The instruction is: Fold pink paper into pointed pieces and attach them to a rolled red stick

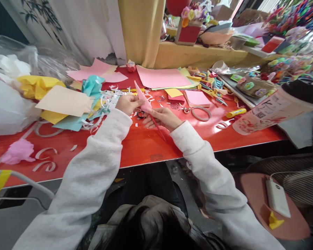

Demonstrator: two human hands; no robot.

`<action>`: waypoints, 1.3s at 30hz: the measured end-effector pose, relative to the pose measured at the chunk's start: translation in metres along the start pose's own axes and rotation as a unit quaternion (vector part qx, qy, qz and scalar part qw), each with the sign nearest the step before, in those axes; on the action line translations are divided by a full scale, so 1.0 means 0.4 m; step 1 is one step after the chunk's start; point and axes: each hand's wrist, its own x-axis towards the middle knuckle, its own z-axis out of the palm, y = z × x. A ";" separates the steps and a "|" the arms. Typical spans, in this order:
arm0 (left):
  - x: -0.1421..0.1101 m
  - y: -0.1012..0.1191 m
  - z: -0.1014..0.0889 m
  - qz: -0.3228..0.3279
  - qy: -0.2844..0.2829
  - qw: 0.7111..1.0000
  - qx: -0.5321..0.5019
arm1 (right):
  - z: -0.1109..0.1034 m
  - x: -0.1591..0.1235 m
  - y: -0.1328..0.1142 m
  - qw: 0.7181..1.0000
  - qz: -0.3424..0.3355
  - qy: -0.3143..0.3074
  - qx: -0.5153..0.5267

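Note:
Above the red table, both hands are on a piece of pink paper (143,96) that tapers to a point at its upper end. A narrow darker red-pink part (158,128) runs down from it past the fingers; whether it is the same sheet is unclear. My left hand (128,104) is closed at the paper's left edge, with thumb and forefinger pinched. My right hand (165,117) grips the lower part between thumb and fingers, its other fingers stretched beneath. Behind my left fingers lies a small dark curved thing (140,114), mostly hidden.
Curled paper scraps (106,102) and coloured sheets (65,100) lie left on the red table (146,151). Pink paper (163,77), square notes (197,98), a ring of tape (201,113) and a yellow tube (236,113) lie beyond. A large cup (271,109) stands tilted-looking at right.

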 end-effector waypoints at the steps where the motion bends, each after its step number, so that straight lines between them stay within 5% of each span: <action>1: -0.002 0.000 0.000 0.006 0.016 1.000 -0.008 | 0.001 -0.001 -0.001 1.000 0.008 -0.009 -0.006; 16: -0.006 -0.014 0.014 -0.043 -0.035 0.996 -0.072 | 0.006 -0.002 -0.007 0.999 0.003 -0.014 -0.042; 25: -0.007 -0.013 0.022 -0.052 -0.016 0.992 -0.112 | -0.007 -0.002 -0.001 0.999 -0.013 -0.045 -0.007; 30: -0.008 -0.013 0.018 -0.041 -0.092 0.991 -0.086 | 0.001 -0.005 -0.008 1.000 -0.003 -0.025 -0.016; 34: -0.008 -0.015 0.016 -0.023 -0.037 0.996 -0.078 | 0.001 -0.004 -0.003 0.998 0.014 -0.051 -0.035; 39: -0.008 -0.019 0.018 -0.048 -0.044 0.996 -0.061 | 0.000 -0.002 0.000 0.999 -0.007 -0.035 -0.042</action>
